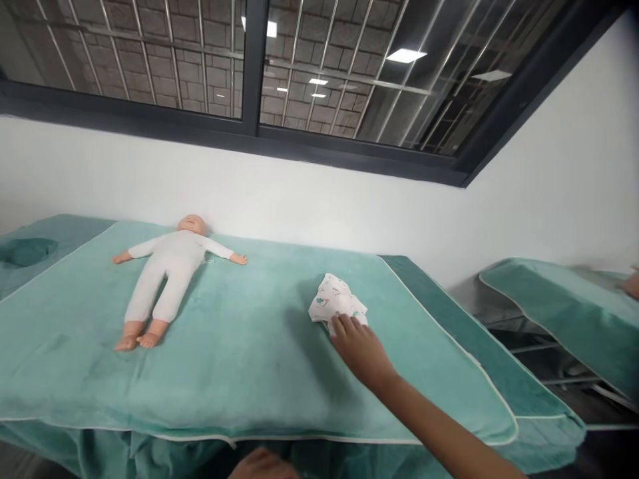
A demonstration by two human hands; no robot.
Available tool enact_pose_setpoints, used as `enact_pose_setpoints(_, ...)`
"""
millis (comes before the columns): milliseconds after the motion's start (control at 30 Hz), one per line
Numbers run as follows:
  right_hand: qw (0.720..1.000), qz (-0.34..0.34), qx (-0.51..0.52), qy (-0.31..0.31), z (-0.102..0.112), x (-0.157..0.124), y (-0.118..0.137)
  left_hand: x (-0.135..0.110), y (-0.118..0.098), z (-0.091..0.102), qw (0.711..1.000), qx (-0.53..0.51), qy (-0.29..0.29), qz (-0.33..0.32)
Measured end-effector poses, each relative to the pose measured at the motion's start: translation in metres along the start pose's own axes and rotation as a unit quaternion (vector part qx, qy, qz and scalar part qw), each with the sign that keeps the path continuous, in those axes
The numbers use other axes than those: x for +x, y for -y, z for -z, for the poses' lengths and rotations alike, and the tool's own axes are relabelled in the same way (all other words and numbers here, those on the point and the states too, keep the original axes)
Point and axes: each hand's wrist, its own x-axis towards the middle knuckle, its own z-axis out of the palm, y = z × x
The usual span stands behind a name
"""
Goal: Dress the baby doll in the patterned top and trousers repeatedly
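My right hand (360, 351) reaches in from the lower right, fingers together and curled over the near edge of a small white printed cloth (335, 299). The cloth is folded or bunched, with small green and dark figures on it; its exact kind I cannot make out. My thumb is hidden. Only the back of my left hand (263, 464) shows, at the bottom edge in front of the bed, its fingers hidden and blurred. To the left, a baby doll (172, 266) in a white full-body suit lies on its back, arms spread, with bare hands and feet.
A green sheet with white piping (239, 372) covers the bed. A darker green cover (449, 332) shows at its right side, and a round hollow (30, 251) at far left. Behind stand a white wall (279, 199) and a barred window (319, 66). Another green bed (564, 306) is at right.
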Motion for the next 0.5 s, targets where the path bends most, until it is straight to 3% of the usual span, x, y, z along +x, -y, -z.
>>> enact_pose_setpoints(67,0.999,-0.042,-0.010,-0.005,-0.001,0.024,-0.018,0.002,-0.009,-0.026,0.996,-0.023,-0.085,-0.002)
enact_pose_setpoints(133,0.999,-0.049,-0.002,0.005,-0.001,0.038,-0.034,0.011,-0.006,-0.044,0.973,-0.064,-0.220,-0.020)
enact_pose_setpoints(233,0.994,-0.069,0.082,0.007,0.006,0.045,-0.055,0.042,0.009,-0.042,0.932,-0.115,-0.341,-0.053)
enact_pose_setpoints(300,0.978,-0.114,0.176,-0.024,0.017,0.047,-0.067,0.072,0.017,-0.020,0.911,-0.142,-0.384,-0.047)
enact_pose_setpoints(367,0.952,-0.139,0.260,-0.081,0.033,0.050,-0.077,0.106,0.017,0.014,0.881,-0.163,-0.443,-0.020)
enact_pose_setpoints(433,0.930,-0.119,0.318,-0.143,0.050,0.054,-0.085,0.138,0.009,0.054,0.847,-0.167,-0.505,0.013)
enact_pose_setpoints(500,0.914,-0.088,0.347,-0.190,0.066,0.057,-0.092,0.162,-0.002,0.092,0.838,-0.143,-0.524,0.045)
